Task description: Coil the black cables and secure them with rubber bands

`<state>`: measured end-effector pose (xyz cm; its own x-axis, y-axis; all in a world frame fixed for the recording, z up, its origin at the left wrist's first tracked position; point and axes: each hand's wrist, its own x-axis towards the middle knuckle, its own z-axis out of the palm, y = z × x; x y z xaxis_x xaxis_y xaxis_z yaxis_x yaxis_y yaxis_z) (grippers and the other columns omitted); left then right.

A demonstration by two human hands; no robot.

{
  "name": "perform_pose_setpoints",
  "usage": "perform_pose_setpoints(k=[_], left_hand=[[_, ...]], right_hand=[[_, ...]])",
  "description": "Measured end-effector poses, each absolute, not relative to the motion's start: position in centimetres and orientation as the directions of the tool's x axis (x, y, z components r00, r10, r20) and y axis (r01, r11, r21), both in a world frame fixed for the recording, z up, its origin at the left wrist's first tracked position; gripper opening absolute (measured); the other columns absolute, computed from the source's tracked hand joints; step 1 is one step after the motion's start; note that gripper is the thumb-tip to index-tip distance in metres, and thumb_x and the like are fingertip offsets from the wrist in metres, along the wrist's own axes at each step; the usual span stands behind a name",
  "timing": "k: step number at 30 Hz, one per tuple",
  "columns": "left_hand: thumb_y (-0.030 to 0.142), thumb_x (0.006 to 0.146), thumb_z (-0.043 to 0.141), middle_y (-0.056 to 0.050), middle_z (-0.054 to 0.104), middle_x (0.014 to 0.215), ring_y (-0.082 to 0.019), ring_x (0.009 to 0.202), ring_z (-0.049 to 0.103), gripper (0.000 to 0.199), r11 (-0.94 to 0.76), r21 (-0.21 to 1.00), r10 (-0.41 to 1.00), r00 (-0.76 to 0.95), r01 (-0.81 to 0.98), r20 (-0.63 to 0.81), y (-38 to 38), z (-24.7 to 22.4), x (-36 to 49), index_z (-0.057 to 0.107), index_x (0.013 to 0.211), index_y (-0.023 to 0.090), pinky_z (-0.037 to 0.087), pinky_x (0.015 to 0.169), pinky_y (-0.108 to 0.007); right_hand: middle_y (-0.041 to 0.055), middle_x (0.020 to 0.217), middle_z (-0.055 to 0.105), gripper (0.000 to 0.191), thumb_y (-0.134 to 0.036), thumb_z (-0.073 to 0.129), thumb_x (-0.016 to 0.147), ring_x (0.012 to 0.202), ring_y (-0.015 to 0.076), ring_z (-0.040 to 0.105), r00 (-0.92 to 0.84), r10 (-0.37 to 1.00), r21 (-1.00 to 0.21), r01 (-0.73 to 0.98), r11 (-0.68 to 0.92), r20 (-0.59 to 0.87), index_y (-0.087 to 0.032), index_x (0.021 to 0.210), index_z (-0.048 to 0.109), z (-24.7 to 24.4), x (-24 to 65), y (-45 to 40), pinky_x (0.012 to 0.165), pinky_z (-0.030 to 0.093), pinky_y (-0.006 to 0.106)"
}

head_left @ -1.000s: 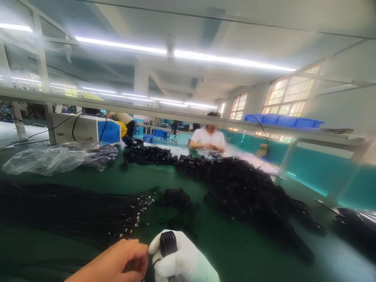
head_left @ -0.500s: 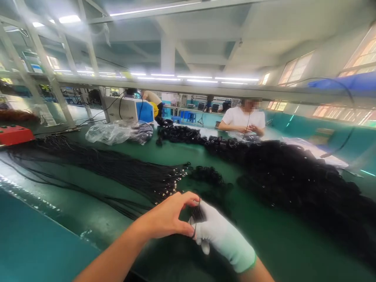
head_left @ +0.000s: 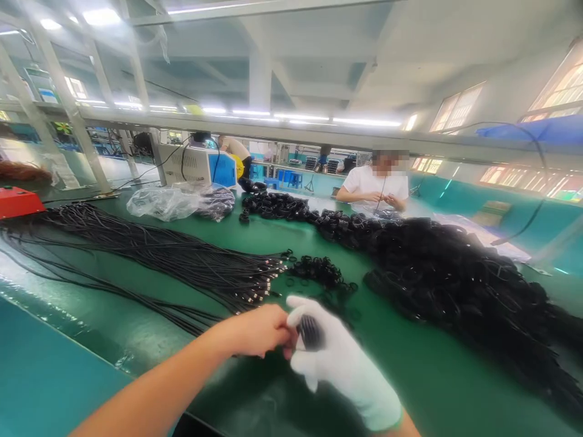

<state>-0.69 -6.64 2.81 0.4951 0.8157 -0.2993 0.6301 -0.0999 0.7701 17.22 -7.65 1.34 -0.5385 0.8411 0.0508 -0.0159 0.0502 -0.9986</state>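
Note:
My right hand (head_left: 332, 355), in a white glove, grips a small coil of black cable (head_left: 310, 332) between thumb and fingers. Bare and closed, my left hand (head_left: 266, 331) meets the coil's left side; its curled fingertips are partly hidden, and I cannot make out what they hold. Just beyond my hands lies a small heap of black rings (head_left: 319, 271) on the green tabletop (head_left: 273, 233). To the left stretches a bundle of long black cables (head_left: 173, 252), their light-coloured metal ends towards my hands.
A large pile of coiled black cables (head_left: 455, 273) covers the right side. Clear plastic bags (head_left: 164, 200) and a white-and-blue machine (head_left: 198, 165) stand at the back left. A red box (head_left: 20, 201) sits at the left edge. Across the table a person (head_left: 376, 185) in white works.
My left hand was spread with a thin black band stretched between thumb and finger at the coil. Its fingers have now closed in, and that band no longer shows stretched.

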Motion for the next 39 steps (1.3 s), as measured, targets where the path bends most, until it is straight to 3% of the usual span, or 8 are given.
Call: perform_pose_setpoints(k=[7, 14, 18, 21, 25, 28, 32, 39], left_hand=[[0.029, 0.075, 0.059, -0.002, 0.064, 0.067, -0.011, 0.054, 0.057, 0.015, 0.159, 0.973, 0.889, 0.404, 0.165, -0.213, -8.2, 4.9, -0.5, 0.060, 0.077, 0.014, 0.049, 0.053, -0.023], [0.021, 0.075, 0.060, -0.006, 0.064, 0.086, -0.013, 0.073, 0.061, 0.017, 0.114, 0.978, 0.959, 0.277, -0.175, -0.062, -8.4, 5.8, 0.9, 0.060, 0.089, 0.012, 0.051, 0.072, -0.028], [0.019, 0.080, 0.047, -0.004, 0.064, 0.086, -0.016, 0.079, 0.060, 0.020, -0.082, 0.973, 0.995, 0.079, 0.216, 0.066, -8.7, 6.2, 0.6, 0.061, 0.095, 0.017, 0.049, 0.078, -0.032], [0.015, 0.076, 0.051, -0.002, 0.061, 0.107, -0.019, 0.099, 0.054, 0.034, -0.289, 0.821, 0.955, 0.205, 0.491, 0.214, -8.9, 7.1, 0.2, 0.061, 0.107, 0.025, 0.042, 0.090, -0.032], [0.016, 0.072, 0.059, 0.001, 0.064, 0.100, -0.017, 0.095, 0.055, 0.037, -0.410, 0.777, 0.850, 0.508, 0.477, 0.136, -8.3, 7.6, 0.1, 0.065, 0.106, 0.028, 0.041, 0.086, -0.026], [0.030, 0.070, 0.065, 0.001, 0.062, 0.082, -0.015, 0.076, 0.057, 0.036, -0.264, 0.818, 0.917, 0.397, 0.510, 0.049, -7.4, 7.5, -0.4, 0.065, 0.106, 0.025, 0.044, 0.069, -0.024], [0.027, 0.077, 0.057, 0.003, 0.062, 0.079, -0.013, 0.071, 0.056, 0.039, -0.252, 0.843, 0.887, 0.462, 0.476, 0.005, -6.9, 7.1, -1.1, 0.059, 0.116, 0.029, 0.044, 0.065, -0.022], [0.015, 0.080, 0.044, 0.002, 0.070, 0.092, -0.016, 0.084, 0.061, 0.033, -0.434, 0.482, 0.889, 0.275, 0.761, 0.367, -7.5, 4.4, 0.4, 0.067, 0.101, 0.028, 0.043, 0.078, -0.026]], right_hand=[[0.0032, 0.068, 0.065, 0.052, -0.041, 0.071, 0.067, 0.039, 0.0112, 0.053, -0.724, 0.677, -0.883, -0.395, -0.255, 0.129, -0.022, 0.105, 0.042, 0.8, 17.8, -7.9, 0.036, 0.036, 0.018], [0.0024, 0.068, 0.065, 0.049, -0.023, 0.065, 0.069, 0.043, 0.0106, 0.055, -0.697, 0.690, -0.841, -0.481, -0.248, 0.196, -0.021, 0.112, 0.040, 0.4, 17.1, -7.5, 0.039, 0.040, 0.018], [0.0010, 0.066, 0.063, 0.056, -0.017, 0.062, 0.068, 0.042, 0.0099, 0.054, -0.691, 0.709, -0.872, -0.426, -0.241, 0.141, -0.018, 0.120, 0.040, 0.8, 17.5, -7.3, 0.040, 0.039, 0.018], [0.0000, 0.060, 0.061, 0.057, -0.022, 0.068, 0.066, 0.040, 0.0096, 0.052, -0.749, 0.658, -0.891, -0.348, -0.293, 0.076, -0.013, 0.118, 0.046, 0.5, 17.8, -7.3, 0.039, 0.036, 0.018], [0.0050, 0.064, 0.062, 0.049, -0.049, 0.064, 0.072, 0.048, 0.0144, 0.058, -0.858, 0.509, -0.821, -0.342, -0.457, 0.075, -0.009, 0.098, 0.056, -0.2, 17.6, -7.2, 0.041, 0.043, 0.021], [0.0070, 0.083, 0.062, 0.040, -0.048, 0.055, 0.082, 0.074, 0.0196, 0.064, -0.716, 0.695, -0.749, -0.496, -0.439, 0.066, -0.014, 0.103, 0.054, -0.3, 16.8, -6.9, 0.055, 0.054, 0.031], [0.0055, 0.075, 0.060, 0.035, -0.045, 0.048, 0.087, 0.057, 0.0118, 0.058, -0.637, 0.760, -0.677, -0.503, -0.537, -0.130, -0.013, 0.100, 0.056, -0.1, 15.6, -6.8, 0.043, 0.049, 0.021], [0.0067, 0.084, 0.058, 0.043, -0.046, 0.061, 0.078, 0.071, 0.0154, 0.057, -0.717, 0.697, -0.745, -0.474, -0.469, 0.017, -0.014, 0.106, 0.056, -0.3, 16.2, -6.9, 0.056, 0.052, 0.028]])
